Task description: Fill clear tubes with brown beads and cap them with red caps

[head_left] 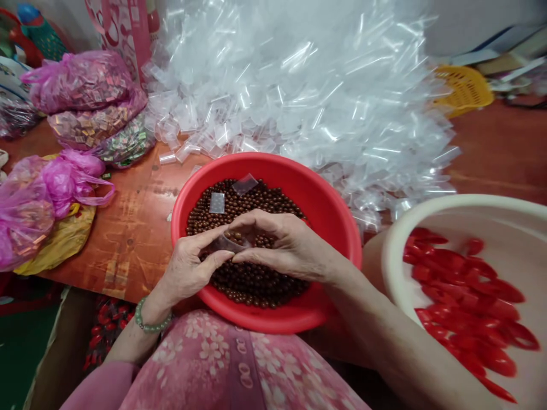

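A red basin holds a mass of small round brown beads. Above the beads, my left hand and my right hand meet at the fingertips around a clear plastic piece. Thumbs of both hands press on its near edge, and the fingers curve round its far side. Two more clear pieces lie on the beads, one upright rectangle and one tilted piece.
Behind the basin rises a large heap of clear plastic pieces. A cream tub with red plastic parts stands at the right. Pink bags lie left; a yellow basket sits back right.
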Action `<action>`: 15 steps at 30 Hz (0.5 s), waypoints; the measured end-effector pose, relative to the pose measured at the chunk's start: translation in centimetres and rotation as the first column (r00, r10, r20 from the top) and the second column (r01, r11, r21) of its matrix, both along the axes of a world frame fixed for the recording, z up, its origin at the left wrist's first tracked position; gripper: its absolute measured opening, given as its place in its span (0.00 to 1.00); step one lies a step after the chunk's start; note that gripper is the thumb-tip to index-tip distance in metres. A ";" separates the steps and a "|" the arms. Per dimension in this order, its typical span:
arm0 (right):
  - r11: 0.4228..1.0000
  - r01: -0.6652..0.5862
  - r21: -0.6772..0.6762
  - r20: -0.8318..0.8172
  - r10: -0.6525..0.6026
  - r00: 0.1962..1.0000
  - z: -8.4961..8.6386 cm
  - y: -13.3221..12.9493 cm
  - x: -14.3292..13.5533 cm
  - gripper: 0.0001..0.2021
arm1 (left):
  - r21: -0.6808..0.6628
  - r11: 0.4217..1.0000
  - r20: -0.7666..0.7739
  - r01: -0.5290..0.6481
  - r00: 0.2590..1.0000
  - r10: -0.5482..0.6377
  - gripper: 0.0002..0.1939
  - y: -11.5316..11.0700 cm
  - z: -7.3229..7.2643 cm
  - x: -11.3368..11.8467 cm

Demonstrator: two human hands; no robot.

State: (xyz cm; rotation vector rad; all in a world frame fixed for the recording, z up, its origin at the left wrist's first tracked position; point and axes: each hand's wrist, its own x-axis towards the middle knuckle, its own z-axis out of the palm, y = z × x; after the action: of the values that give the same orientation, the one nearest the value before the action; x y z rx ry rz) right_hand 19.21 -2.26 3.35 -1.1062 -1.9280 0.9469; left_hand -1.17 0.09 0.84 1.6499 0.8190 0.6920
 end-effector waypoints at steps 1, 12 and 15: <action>0.999 0.016 0.046 0.002 -0.016 1.000 0.0 0.0 -0.1 0.12 | -0.009 1.000 -0.007 0.004 1.000 -0.004 0.19 0.0 0.0 0.0; 0.992 0.008 0.130 -0.026 -0.005 1.000 0.4 0.4 -0.7 0.07 | -0.068 0.998 -0.046 0.001 0.999 -0.004 0.13 0.2 -0.2 -0.1; 0.995 0.019 0.102 -0.062 -0.013 0.998 0.4 0.5 -0.3 0.12 | -0.088 0.996 -0.009 -0.019 1.000 0.018 0.12 0.4 -0.1 0.0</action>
State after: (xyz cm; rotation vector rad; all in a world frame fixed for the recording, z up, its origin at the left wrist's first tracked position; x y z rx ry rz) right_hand 18.91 -1.76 3.80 -1.0209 -1.8937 0.8534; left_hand -1.16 0.49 0.77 1.5687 0.8604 0.6534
